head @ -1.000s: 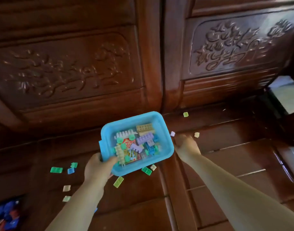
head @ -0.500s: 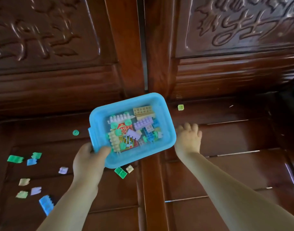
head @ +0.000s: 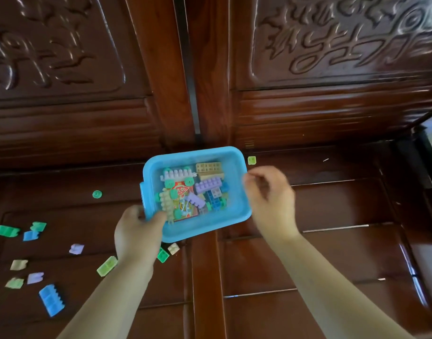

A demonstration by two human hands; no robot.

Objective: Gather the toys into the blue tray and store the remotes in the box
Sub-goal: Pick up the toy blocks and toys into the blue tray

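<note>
Head camera, looking down at a dark carved wooden bench with slatted seat panels and an ornate backrest. Near the middle, the left hand grips the near left corner of a blue tray, thumb curled over the rim and fingers beneath it. The tray is held just above the seat and tilted slightly. Inside it lies a heap of toy building blocks in lilac, green, blue, tan and cream, on top of a red printed card or packet.

The right hand is at the tray's right edge, motion-blurred, fingers curled inward with fingertips drawn toward the thumb; whether it pinches a small piece cannot be told.

Loose pieces are scattered on the seat. A small pale green block lies just beyond the tray's far right corner. A round green disc sits to the tray's left. Below the tray are a green block, a cream block and a light green brick. Further left lie green, blue, lilac and cream pieces, with a larger blue brick nearest the camera. Neither remotes nor box are in view.
</note>
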